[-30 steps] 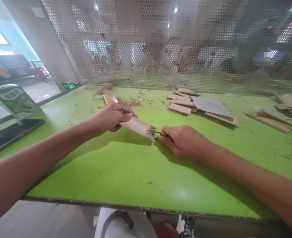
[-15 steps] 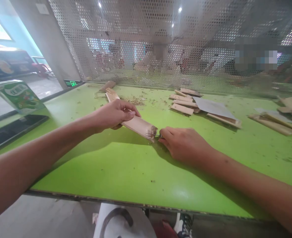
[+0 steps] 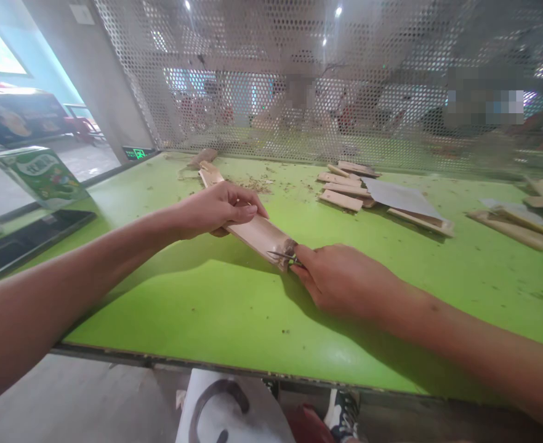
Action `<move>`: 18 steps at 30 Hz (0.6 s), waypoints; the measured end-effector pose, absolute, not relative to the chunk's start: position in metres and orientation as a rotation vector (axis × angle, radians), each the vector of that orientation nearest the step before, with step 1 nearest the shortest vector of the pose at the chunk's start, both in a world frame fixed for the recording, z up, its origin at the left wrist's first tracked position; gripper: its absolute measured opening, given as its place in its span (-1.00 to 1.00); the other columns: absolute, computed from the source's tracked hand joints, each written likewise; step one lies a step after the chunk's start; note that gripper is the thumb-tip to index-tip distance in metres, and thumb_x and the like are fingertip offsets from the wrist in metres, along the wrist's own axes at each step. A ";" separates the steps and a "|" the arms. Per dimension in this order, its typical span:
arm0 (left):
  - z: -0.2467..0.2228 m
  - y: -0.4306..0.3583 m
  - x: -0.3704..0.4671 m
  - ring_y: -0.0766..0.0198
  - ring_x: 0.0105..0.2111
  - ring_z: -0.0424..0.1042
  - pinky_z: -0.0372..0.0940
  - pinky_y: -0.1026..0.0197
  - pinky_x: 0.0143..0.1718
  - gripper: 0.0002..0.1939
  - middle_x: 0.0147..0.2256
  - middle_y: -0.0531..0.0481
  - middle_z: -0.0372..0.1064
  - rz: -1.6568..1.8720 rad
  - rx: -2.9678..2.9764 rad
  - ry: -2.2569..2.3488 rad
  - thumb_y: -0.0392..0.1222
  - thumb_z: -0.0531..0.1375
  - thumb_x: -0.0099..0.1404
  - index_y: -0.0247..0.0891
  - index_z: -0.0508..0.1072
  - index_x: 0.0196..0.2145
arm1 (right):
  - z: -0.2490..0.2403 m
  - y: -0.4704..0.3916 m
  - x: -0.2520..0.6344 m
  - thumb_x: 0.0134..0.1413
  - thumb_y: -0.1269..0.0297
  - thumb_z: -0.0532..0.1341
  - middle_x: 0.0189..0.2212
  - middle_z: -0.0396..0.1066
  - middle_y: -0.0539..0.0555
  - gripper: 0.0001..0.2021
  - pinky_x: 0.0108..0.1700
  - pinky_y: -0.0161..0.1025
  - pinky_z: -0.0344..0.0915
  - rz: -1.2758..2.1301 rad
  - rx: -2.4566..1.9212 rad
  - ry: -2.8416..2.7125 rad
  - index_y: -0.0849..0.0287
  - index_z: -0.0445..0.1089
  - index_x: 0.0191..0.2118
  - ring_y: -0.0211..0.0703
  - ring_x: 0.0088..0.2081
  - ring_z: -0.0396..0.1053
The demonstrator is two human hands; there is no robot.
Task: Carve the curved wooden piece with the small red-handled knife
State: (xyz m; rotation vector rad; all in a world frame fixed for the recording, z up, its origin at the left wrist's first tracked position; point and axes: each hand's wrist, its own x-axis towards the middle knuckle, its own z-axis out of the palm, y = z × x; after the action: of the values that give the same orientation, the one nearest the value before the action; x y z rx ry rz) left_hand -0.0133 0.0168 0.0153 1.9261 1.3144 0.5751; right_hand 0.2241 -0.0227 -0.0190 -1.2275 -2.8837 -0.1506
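Observation:
My left hand (image 3: 229, 209) is closed around the middle of a split bamboo piece (image 3: 262, 237), thumb on top, holding it slanted above the green table. The piece's near end, on the right, is rough and brownish. My right hand (image 3: 336, 277) grips a small knife (image 3: 278, 255) whose thin, pointed metal blade lies over that rough end. The knife's handle is mostly hidden in my fingers. The far end of the bamboo tilts up and away to the left, close to another brown piece (image 3: 204, 158) lying at the back.
Several bamboo strips (image 3: 343, 200) lie at the back right, with a grey-white sheet (image 3: 403, 200) on some. More strips (image 3: 514, 229) are at far right. Shavings (image 3: 255, 184) litter the green table (image 3: 197, 314). A perforated metal screen (image 3: 271, 117) stands behind; a green sign (image 3: 45, 175) is left.
The knife blade has shifted slightly at the bamboo's rough end and now shows more clearly across its face. My left hand keeps its hold; the view has shifted a little.

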 end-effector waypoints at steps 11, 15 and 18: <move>0.015 0.014 -0.013 0.52 -0.72 0.09 0.00 0.45 -0.74 -0.79 -0.63 0.09 0.18 0.610 2.107 1.324 -0.19 0.13 0.29 -0.35 0.53 -0.27 | -0.006 -0.019 0.230 0.28 0.11 -0.07 -0.57 0.35 0.03 -0.63 -0.56 -0.26 -0.07 0.424 -1.333 -2.849 0.15 0.39 -0.34 -0.31 -0.68 0.10; 0.016 0.014 -0.012 0.53 -0.72 0.08 -0.02 0.45 -0.73 -0.80 -0.64 0.11 0.16 0.644 2.136 1.320 -0.20 0.15 0.27 -0.35 0.53 -0.27 | -0.004 -0.016 0.233 0.27 0.11 -0.04 -0.59 0.33 0.02 -0.63 -0.55 -0.28 -0.06 0.514 -1.330 -2.841 0.16 0.34 -0.43 -0.33 -0.66 0.14; 0.016 0.015 -0.012 0.52 -0.71 0.09 -0.01 0.45 -0.73 -0.79 -0.63 0.10 0.17 0.624 2.102 1.337 -0.18 0.15 0.28 -0.35 0.52 -0.27 | -0.006 -0.013 0.236 0.28 0.08 -0.04 -0.60 0.32 0.00 -0.63 -0.54 -0.28 -0.07 0.529 -1.298 -2.813 0.16 0.33 -0.43 -0.33 -0.64 0.14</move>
State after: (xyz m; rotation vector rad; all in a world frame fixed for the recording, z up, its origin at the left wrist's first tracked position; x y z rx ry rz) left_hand -0.0124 0.0148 0.0163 2.1017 1.3366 0.6241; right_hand 0.2359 -0.0131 -0.0060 -1.2981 -2.8133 0.5287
